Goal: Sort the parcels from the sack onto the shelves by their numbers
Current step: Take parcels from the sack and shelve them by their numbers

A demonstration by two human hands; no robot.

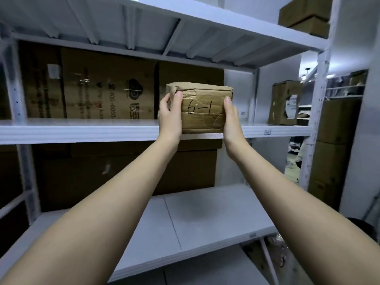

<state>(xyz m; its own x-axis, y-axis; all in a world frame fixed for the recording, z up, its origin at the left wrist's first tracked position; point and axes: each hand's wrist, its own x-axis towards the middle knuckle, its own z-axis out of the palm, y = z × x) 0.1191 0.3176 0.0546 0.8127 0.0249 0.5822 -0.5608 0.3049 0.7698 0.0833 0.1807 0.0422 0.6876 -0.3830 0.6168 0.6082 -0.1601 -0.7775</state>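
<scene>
both hands (170,112) (231,114) grip parcel (202,108) marked 6-1; fingers hidden behind it.

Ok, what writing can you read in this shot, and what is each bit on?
"6-1": handwritten on the parcel held between the left hand and right hand.
"400-6050": partly legible, printed sideways on the large carton on the middle shelf.
Shelf-edge tag and torn box's label: too blurred.
</scene>
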